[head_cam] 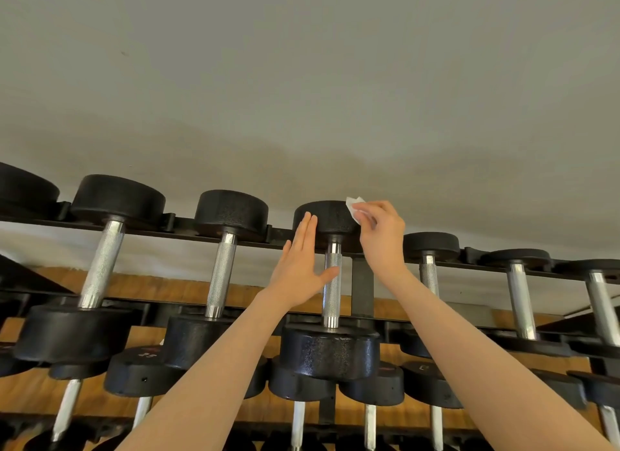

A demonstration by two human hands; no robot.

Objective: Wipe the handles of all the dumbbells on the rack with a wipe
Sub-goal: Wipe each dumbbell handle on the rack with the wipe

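Black dumbbells with knurled steel handles lie across the top tier of a black rack. The middle dumbbell has its handle between my two hands. My left hand is flat with straight fingers, its fingertips against the far head and its thumb touching the handle. My right hand is raised beside that far head and pinches a small white wipe at the head's right edge. The near head faces me.
More dumbbells sit left and right on the top tier. A lower tier of dumbbells runs beneath my forearms. A grey wall fills the upper view, with wooden floor behind the rack.
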